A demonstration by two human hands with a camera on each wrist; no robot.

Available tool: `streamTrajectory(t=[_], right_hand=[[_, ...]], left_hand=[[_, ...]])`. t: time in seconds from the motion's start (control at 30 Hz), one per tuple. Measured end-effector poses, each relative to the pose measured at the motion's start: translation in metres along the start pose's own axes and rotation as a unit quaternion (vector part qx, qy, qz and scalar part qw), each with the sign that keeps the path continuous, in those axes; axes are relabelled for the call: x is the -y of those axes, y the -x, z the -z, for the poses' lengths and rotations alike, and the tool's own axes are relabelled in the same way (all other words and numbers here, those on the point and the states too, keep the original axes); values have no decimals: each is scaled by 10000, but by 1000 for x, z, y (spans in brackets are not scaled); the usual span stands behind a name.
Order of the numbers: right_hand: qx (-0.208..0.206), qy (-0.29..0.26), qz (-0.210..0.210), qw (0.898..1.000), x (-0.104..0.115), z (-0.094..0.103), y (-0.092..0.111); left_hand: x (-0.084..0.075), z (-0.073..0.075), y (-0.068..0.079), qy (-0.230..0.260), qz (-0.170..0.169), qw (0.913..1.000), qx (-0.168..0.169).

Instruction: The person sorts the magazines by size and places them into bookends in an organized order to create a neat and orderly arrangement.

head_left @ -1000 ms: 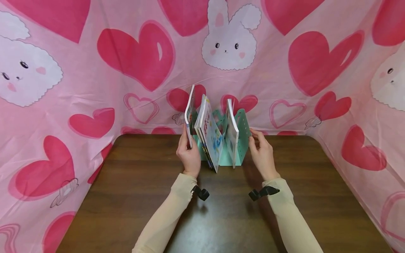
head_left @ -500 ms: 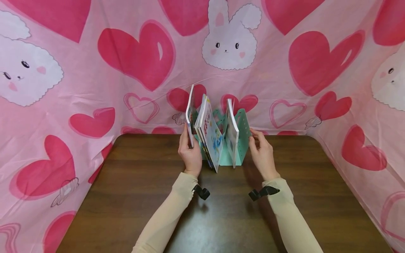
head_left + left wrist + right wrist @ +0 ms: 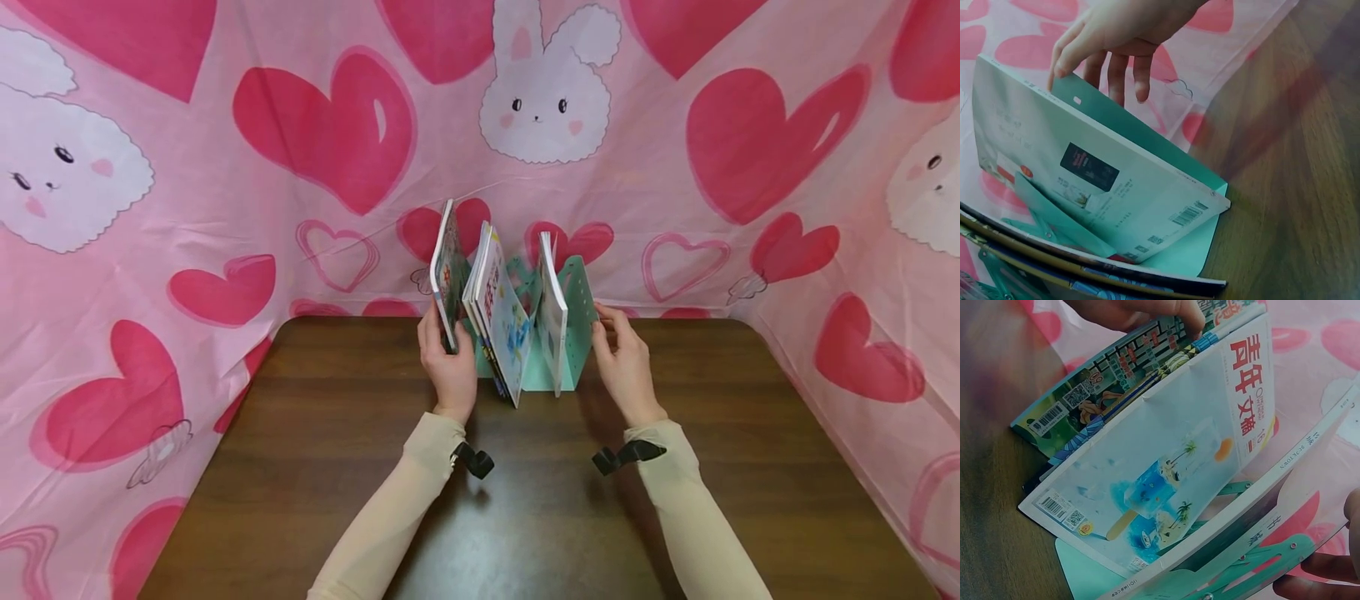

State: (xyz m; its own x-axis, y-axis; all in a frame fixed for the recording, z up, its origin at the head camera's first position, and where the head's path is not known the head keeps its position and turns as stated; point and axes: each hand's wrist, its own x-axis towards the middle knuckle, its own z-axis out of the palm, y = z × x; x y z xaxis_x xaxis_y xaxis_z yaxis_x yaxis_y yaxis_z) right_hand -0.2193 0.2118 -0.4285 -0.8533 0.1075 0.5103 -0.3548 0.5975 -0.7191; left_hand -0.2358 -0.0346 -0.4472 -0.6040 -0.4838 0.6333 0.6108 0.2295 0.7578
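In the head view, my left hand (image 3: pixel 448 367) grips the lower near part of a thin magazine (image 3: pixel 447 275), thumb on its right side and fingers on its left. That magazine leans left at the left end of a mint-green expandable bookend (image 3: pixel 579 321). My right hand (image 3: pixel 622 362) holds the bookend's right end panel. In the left wrist view, the right hand (image 3: pixel 1125 37) has fingertips at the panel's edge, other fingers loosely bent outside it. The right wrist view shows the left hand (image 3: pixel 1141 311) on the green-covered magazine (image 3: pixel 1072 403).
Several magazines (image 3: pixel 506 325) lean together in the middle of the bookend. A white one (image 3: pixel 552 317) stands farther right, beside the end panel. Brown wooden table (image 3: pixel 540 517) lies beneath. A pink heart-patterned cloth (image 3: pixel 450 133) hangs behind and at both sides.
My left hand has shifted slightly left, and the magazine in it now tilts farther left, with more of its cover showing. The right hand holds its place at the end panel.
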Motion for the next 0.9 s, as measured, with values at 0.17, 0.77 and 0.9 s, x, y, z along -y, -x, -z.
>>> streamTrajectory(t=[0.17, 0.77, 0.9], right_hand=[[-23, 55, 85, 9999, -1, -1, -2], [38, 528, 30, 9986, -7, 6, 20], [158, 748, 51, 9971, -12, 11, 37]], left_hand=[[3, 7, -2, -132, 31, 9999, 64], [5, 55, 7, -320, -453, 9942, 920], [1, 76, 8, -360, -443, 9888, 1382]])
